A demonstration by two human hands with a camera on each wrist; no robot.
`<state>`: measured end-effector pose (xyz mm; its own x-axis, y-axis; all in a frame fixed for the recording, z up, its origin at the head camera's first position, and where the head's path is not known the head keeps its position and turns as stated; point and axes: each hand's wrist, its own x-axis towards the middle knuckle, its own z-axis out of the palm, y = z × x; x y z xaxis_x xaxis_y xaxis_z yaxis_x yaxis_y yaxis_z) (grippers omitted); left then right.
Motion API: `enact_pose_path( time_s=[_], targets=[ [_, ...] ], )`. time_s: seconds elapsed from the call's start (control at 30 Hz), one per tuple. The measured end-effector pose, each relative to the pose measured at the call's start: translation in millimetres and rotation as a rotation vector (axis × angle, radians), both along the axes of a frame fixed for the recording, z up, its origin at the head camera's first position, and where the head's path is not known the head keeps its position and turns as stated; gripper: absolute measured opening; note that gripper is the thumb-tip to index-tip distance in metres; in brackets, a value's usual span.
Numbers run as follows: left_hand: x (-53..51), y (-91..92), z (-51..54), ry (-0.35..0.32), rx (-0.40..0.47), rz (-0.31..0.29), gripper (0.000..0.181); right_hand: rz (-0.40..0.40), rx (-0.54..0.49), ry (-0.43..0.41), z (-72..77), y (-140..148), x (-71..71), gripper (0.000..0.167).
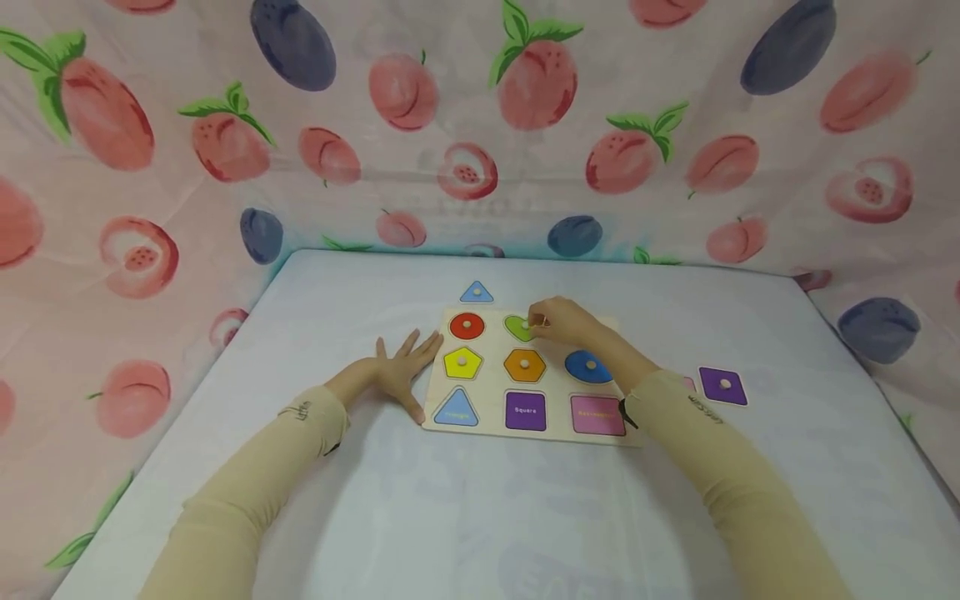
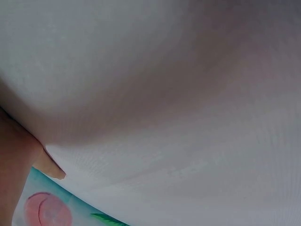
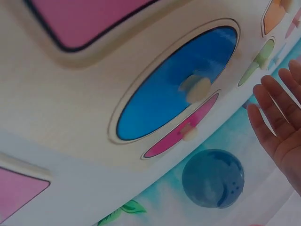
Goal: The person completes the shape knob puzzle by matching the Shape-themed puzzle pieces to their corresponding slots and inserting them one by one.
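A pale wooden shape board (image 1: 487, 379) lies on the table. My left hand (image 1: 401, 371) rests beside its left edge with fingers spread, fingertips touching the edge; the left wrist view shows only part of that hand (image 2: 19, 155). Over the top row is my right hand (image 1: 566, 321), its fingertips beside the knob of the green heart-like piece (image 1: 516, 327). In the right wrist view, its relaxed fingers (image 3: 275, 120) stand apart from the green piece (image 3: 254, 63). A red circle (image 1: 467, 317), yellow pentagon (image 1: 453, 363), orange hexagon (image 1: 517, 375) and blue oval (image 1: 581, 372) sit in the board.
The bottom row shows printed triangle, square and rectangle spaces. A loose blue triangle (image 1: 474, 297) lies behind the board. Right of it are a purple square (image 1: 716, 392) and a pink piece (image 1: 688, 383) partly behind my sleeve. Behind hangs a fruit-print cloth (image 1: 540, 208).
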<state>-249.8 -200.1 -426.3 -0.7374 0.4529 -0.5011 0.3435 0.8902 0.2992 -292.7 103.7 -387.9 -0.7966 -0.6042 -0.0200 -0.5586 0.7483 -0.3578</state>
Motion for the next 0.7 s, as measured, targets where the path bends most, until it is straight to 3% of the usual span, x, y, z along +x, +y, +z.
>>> enact_pose_path(
  time_s=[0.37,0.7],
  targets=[
    [2.6,1.3,-0.8,0.01,0.009,0.015,0.136,-0.024,0.06,-0.043,3.0,-21.8,-14.0,0.013],
    [0.8,3.0,-0.3,0.011,-0.017,0.014,0.136,-0.031,0.097,-0.013,3.0,-41.6,-30.7,0.02]
  ],
)
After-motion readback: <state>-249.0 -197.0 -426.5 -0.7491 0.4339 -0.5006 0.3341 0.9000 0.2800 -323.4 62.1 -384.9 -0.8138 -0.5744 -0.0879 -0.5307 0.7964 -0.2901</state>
